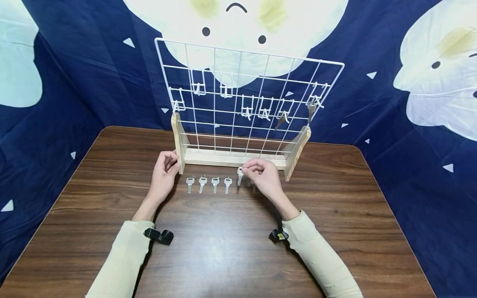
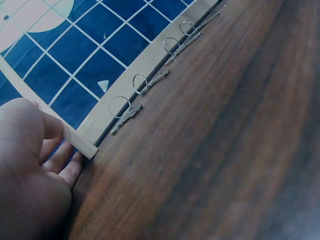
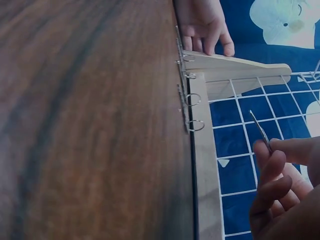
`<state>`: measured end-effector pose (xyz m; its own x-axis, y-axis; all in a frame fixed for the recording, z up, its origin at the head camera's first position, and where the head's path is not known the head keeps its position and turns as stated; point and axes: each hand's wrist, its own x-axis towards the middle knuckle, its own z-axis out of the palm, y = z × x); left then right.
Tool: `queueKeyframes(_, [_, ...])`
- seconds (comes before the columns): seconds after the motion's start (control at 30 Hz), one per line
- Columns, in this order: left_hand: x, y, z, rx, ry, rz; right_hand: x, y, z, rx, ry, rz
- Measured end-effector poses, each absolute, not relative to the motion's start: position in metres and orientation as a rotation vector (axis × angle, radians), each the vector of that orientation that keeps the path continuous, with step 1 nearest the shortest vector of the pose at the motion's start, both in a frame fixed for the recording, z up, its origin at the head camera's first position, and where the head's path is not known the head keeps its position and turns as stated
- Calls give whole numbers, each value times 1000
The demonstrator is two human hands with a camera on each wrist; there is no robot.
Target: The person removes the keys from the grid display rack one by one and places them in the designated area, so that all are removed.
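Note:
My right hand [image 1: 263,176] pinches a silver key [image 1: 240,175] by its head between thumb and fingertips, just off the front of the stand's base. In the right wrist view the key [image 3: 261,131] shows edge-on, tip pointing up. Several similar keys with small rings, one of them a flat key [image 1: 215,185], lie in a row on the table. At the row's left, my left hand [image 1: 164,174] rests its fingertips against the outer side of the stand's wooden side panel [image 1: 179,145]. Its fingers [image 2: 60,156] look lightly bent and do not wrap round the panel.
A white wire grid [image 1: 223,120] rises from the wooden base [image 1: 231,158]. Several white hooks, such as one hook [image 1: 198,87], hang at differing heights. At the right, a dark key [image 1: 280,121] and a silver key [image 1: 311,109] hang. Behind is a dark blue patterned cloth [image 1: 112,62].

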<state>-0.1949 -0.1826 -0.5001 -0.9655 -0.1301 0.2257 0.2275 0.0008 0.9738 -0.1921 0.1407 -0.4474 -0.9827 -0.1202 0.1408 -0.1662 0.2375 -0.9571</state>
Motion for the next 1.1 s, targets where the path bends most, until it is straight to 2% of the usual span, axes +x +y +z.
queueKeyframes(1.1, [-195, -184, -501, -98, -2034, -2039, -202, 149, -475, 300, -2784, 1694])
